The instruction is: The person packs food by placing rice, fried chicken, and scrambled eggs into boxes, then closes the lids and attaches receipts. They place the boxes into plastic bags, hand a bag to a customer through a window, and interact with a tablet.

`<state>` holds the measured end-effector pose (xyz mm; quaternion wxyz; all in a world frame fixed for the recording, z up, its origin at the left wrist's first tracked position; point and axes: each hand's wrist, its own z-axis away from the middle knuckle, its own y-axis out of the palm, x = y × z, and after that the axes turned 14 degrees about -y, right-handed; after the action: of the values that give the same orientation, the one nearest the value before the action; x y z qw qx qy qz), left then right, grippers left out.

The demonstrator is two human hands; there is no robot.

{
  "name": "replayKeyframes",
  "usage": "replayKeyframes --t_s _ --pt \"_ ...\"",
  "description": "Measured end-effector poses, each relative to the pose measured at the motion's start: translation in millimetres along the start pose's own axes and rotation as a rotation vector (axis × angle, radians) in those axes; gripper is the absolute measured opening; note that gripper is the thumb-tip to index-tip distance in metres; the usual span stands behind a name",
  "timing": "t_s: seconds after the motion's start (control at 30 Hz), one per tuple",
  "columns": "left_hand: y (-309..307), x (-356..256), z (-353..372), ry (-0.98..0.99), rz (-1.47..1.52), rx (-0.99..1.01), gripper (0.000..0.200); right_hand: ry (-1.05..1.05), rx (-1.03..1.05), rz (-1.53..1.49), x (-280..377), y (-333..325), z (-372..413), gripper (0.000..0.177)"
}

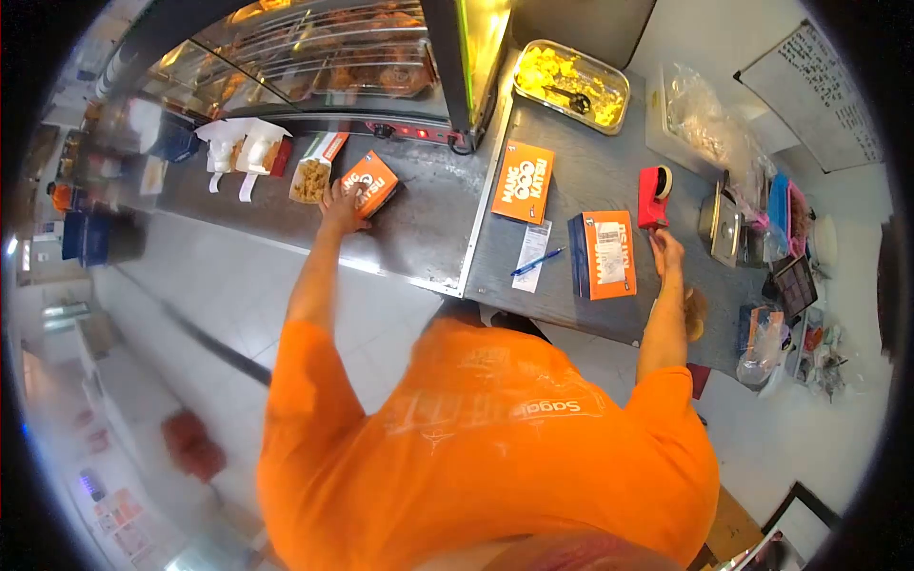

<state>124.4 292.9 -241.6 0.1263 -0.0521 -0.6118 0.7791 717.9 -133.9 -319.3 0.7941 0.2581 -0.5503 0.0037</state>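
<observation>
My left hand [343, 206] grips the near left side of an orange "Mang Katsu" food box [377, 179] on the metal counter. Just left of it lies an opened box with brown crumbed food [311, 181]. At the near end of a red tape dispenser [652, 198], my right hand [668, 253] has its fingers drawn together; any tape between them is too small to make out. Beside that hand sits another orange box [609, 255] with a white paper slip [609, 249] on its lid.
A third orange box [524, 181] lies above a receipt [531, 257] and blue pen [539, 263]. Behind are a tray of yellow food [619, 119] and a heated display cabinet [419, 129]. White-wrapped food packs [257, 147] stand at left; a metal container [728, 224] stands at right.
</observation>
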Motion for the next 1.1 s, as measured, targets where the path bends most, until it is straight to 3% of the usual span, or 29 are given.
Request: replayKeyframes --t_s 0.07,0.1,0.13,0.2,0.23,0.27,0.33,0.4,0.43,0.47,0.53,0.57,0.63,0.73,0.8,0.87,0.93,1.0,1.03,1.07,1.1 --pt "5 6 -5 0.096 -0.019 -0.052 0.095 -0.293 -0.008 0.751 -17 -15 -9 0.013" --pt "8 7 -9 0.106 0.000 -0.064 0.090 -0.313 -0.039 1.280 -12 -11 -5 0.013" --pt "12 5 -14 0.126 0.021 -0.074 0.086 -0.315 -0.060 1.289 -16 -3 1 0.013" --pt "24 -2 -10 0.165 0.148 -0.118 0.079 -0.237 -0.370 0.908 -14 5 6 0.015" --pt "14 -11 0 0.089 0.269 -0.102 0.079 -0.196 -0.429 0.715 -9 19 12 0.017" --pt "8 -17 10 0.003 0.385 -0.090 0.079 -0.204 -0.435 0.712 3 44 25 0.017" --pt "11 -37 31 -0.062 0.538 -0.164 0.078 -0.215 -0.295 0.289 29 113 65 0.015" --pt "-12 -61 59 -0.052 0.614 -0.205 0.072 -0.208 0.144 0.157 31 176 102 0.012" --pt "-32 -75 74 -0.015 0.608 -0.240 0.072 -0.190 0.220 0.208 35 230 140 0.011" --pt "-52 -88 89 0.025 0.603 -0.274 0.072 -0.082 0.492 0.210 37 267 169 0.010" --pt "-82 -112 112 0.101 0.557 -0.379 0.069 -0.087 0.797 0.422 20 329 216 0.011" --pt "-101 -122 123 0.142 0.533 -0.391 0.069 0.057 0.915 0.394 10 351 231 0.018" --pt "-117 -135 134 0.194 0.511 -0.409 0.069 -0.245 0.887 0.831 -16 371 241 0.028" --pt "-129 -145 131 0.248 0.492 -0.579 0.067 -0.173 0.790 0.780 -6 366 243 0.036" --pt "-131 -149 132 0.250 0.757 -0.283 0.065 -0.280 0.764 0.780 -11 352 237 0.038" --pt "-115 -160 102 0.366 1.479 0.378 0.073 -0.571 0.683 1.065 -4 342 227 0.034" --pt "-102 -190 93 0.322 1.564 0.496 0.076 -0.576 0.588 0.934 -18 328 208 0.031" --pt "-72 -228 72 0.361 1.229 0.133 0.077 -0.722 0.326 0.726 -16 326 200 0.034" --pt "-67 -246 67 0.326 1.106 0.138 0.079 -0.789 0.406 0.903 -33 311 173 0.047" --pt "-50 -259 57 0.283 1.051 0.235 0.079 -0.786 0.395 0.909 -41 302 148 0.047" --pt "-34 -272 46 0.242 0.989 0.330 0.079 -0.543 0.474 0.947 -48 295 127 0.050"
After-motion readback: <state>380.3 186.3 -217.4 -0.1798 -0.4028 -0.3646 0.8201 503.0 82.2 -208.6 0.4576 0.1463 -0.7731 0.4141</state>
